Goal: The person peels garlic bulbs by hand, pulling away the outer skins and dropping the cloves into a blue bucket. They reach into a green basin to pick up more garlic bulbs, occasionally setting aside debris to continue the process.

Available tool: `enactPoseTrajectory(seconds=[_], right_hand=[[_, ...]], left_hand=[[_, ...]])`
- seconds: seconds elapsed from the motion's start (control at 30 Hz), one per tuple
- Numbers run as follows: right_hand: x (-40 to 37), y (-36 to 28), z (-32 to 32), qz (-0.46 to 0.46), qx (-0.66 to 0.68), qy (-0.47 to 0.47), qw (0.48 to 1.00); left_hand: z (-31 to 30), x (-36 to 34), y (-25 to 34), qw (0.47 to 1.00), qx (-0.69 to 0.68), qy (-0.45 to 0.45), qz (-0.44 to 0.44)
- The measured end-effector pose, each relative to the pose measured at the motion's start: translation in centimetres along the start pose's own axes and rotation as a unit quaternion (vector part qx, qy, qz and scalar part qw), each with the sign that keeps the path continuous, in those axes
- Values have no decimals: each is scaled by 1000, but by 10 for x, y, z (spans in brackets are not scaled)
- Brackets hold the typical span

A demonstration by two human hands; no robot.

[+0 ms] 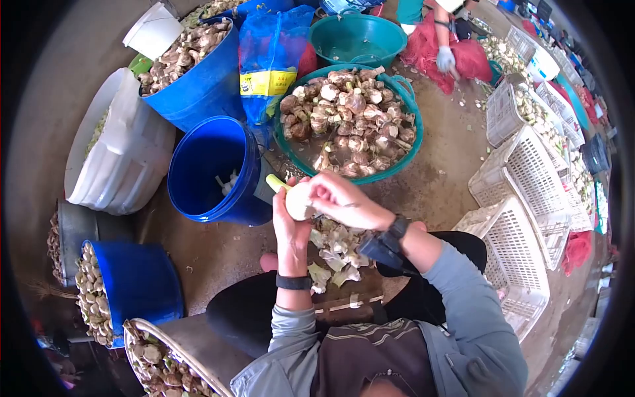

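Observation:
A whitish garlic bulb (301, 202) with a short green stalk is wrapped in the fingers of my left hand (291, 223), the stalk pointing up and left. My right hand (344, 202) is closed against the bulb's right side, its fingers pinched; whatever lies between them is hidden. Just beyond both hands stands a green basin (418, 142) heaped with brown-skinned bulbs (354, 102). Beside my left hand is a blue bucket (254, 159) with a few white bits at the bottom. Pale peeled skins (340, 248) lie on the floor below my hands.
An empty-looking green tub (397, 43) and a blue mesh sack (268, 40) are at the back. Blue barrels (205, 86) of bulbs stand left, white plastic crates (509, 238) right. A co-worker's gloved hand (446, 59) rests near red netting (423, 49).

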State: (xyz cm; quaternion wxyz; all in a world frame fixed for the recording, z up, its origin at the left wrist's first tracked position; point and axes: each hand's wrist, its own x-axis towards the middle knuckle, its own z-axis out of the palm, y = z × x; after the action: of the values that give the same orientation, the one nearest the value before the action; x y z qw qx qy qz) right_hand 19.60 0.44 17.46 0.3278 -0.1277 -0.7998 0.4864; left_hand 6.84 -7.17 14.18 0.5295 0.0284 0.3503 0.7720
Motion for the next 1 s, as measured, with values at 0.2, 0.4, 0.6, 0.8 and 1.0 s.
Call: enactPoseTrajectory(seconds=[0.2,0.4,0.6,0.8,1.0], right_hand=[[-33,153,-22,54,-457,-315,830],[6,235,-29,113,-484,-85,864],[20,273,-7,214,-463,-157,846],[40,152,-55,417,248,206,850],[-26,116,-37,385,315,48,866]], left_hand=[[-13,22,55,993,-61,-9,100],[-6,49,129,970,-11,-58,236],[-15,74,112,973,-208,28,94],[-1,57,99,978,-107,21,176],[64,34,47,973,61,-136,178]])
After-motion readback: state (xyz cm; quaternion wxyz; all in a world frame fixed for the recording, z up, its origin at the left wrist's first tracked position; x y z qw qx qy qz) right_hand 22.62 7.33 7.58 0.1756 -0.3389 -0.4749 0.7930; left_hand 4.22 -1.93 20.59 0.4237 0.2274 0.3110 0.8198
